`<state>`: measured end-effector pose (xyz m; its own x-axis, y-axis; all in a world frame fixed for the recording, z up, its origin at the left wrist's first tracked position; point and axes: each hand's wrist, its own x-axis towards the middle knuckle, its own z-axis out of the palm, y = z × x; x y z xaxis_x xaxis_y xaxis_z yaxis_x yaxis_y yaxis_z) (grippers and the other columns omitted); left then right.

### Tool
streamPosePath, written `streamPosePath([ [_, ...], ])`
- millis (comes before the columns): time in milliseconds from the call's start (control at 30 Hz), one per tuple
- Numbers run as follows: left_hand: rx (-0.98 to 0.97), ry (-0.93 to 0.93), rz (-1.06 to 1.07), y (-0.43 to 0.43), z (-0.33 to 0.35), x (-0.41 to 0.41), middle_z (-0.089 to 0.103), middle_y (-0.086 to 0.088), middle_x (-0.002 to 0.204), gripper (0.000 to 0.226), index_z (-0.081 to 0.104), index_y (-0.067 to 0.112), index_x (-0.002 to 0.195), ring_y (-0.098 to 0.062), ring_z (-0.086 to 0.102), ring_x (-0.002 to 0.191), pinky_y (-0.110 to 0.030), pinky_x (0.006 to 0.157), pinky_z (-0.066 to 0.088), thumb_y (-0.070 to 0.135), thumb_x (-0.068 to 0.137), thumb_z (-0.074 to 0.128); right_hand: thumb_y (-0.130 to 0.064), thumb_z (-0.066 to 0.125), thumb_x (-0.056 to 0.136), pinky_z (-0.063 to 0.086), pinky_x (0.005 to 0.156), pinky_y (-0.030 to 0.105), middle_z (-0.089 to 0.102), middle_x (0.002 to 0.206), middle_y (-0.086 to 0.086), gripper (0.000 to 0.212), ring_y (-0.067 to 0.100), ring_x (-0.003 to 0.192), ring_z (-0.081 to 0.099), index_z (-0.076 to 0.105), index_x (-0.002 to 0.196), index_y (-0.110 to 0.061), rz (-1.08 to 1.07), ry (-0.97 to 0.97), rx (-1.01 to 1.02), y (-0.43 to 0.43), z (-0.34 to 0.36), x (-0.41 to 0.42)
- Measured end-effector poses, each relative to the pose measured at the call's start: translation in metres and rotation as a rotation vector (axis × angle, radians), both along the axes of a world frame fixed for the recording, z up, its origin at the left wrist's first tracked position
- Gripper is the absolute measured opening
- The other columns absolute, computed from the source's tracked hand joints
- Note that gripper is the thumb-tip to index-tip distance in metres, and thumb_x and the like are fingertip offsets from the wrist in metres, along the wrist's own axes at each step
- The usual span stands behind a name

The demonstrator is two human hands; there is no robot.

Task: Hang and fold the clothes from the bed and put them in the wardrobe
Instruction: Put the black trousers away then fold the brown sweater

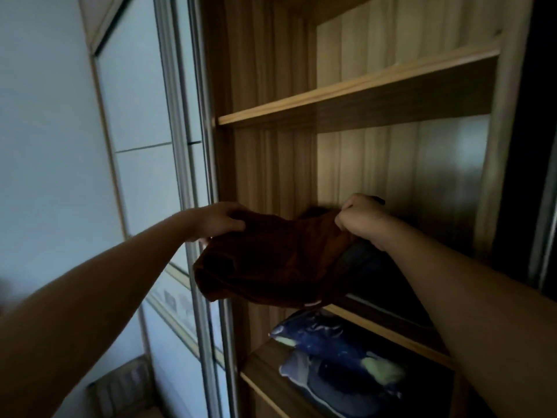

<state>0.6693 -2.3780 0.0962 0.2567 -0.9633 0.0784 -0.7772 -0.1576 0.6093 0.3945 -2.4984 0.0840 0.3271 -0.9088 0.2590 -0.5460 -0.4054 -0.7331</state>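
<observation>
A dark brown folded garment (271, 267) hangs between both hands at the front of the open wooden wardrobe (271, 164). My left hand (217, 221) grips its left top edge, thumb under the cloth. My right hand (361, 218) pinches its right top edge in a fist. The garment's lower part sags over the front edge of the middle shelf (388, 330). Something dark lies on that shelf behind my right arm; I cannot tell what it is.
The lower shelf (256, 372) holds folded blue patterned fabric (340, 354) with pale blotches. An upper shelf (346, 98) shows nothing on it. A sliding door with a metal frame (193, 164) stands to the left, a dark door edge (539, 146) to the right.
</observation>
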Motion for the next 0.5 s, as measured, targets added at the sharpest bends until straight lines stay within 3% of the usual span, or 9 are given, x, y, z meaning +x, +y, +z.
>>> streamPosePath([
  [167,0.010,0.055,-0.074,-0.055,0.004,-0.002,0.065,-0.006,0.123,0.044,0.055,0.030,0.135,-0.025,0.069,0.104,-0.050,0.092,0.057,0.026,0.092,0.063,-0.015,0.056,0.076,0.028,0.049,0.022,0.054,0.085,0.012,0.016,0.027,0.071,0.055,0.054,0.092,-0.016,-0.190,0.046,-0.032,-0.027,-0.004,-0.014],
  [300,-0.011,0.057,-0.136,-0.104,0.011,-0.002,0.064,-0.004,0.121,0.029,0.057,0.029,0.125,-0.020,0.064,0.103,-0.033,0.085,0.055,0.020,0.098,0.057,-0.014,0.061,0.079,0.033,0.050,0.024,0.060,0.087,0.015,0.010,0.034,0.085,0.065,0.060,0.086,-0.008,-0.307,0.033,-0.038,-0.047,0.000,-0.021],
  [400,0.013,-0.011,-0.174,-0.143,0.021,0.009,0.057,-0.002,0.134,0.050,0.054,0.028,0.137,-0.023,0.058,0.117,-0.038,0.102,0.049,0.039,0.088,0.062,-0.011,0.064,0.079,0.044,0.057,0.025,0.064,0.088,0.015,0.010,0.034,0.085,0.066,0.065,0.087,-0.004,-0.358,-0.014,-0.035,-0.065,0.008,-0.022],
  [500,0.007,-0.017,-0.219,-0.183,0.031,0.018,0.054,0.000,0.134,0.051,0.050,0.027,0.139,-0.023,0.055,0.119,-0.035,0.103,0.046,0.036,0.090,0.062,-0.004,0.063,0.075,0.049,0.062,0.032,0.064,0.086,0.015,0.009,0.032,0.083,0.065,0.064,0.084,-0.003,-0.398,-0.084,-0.019,-0.087,0.016,-0.019],
])
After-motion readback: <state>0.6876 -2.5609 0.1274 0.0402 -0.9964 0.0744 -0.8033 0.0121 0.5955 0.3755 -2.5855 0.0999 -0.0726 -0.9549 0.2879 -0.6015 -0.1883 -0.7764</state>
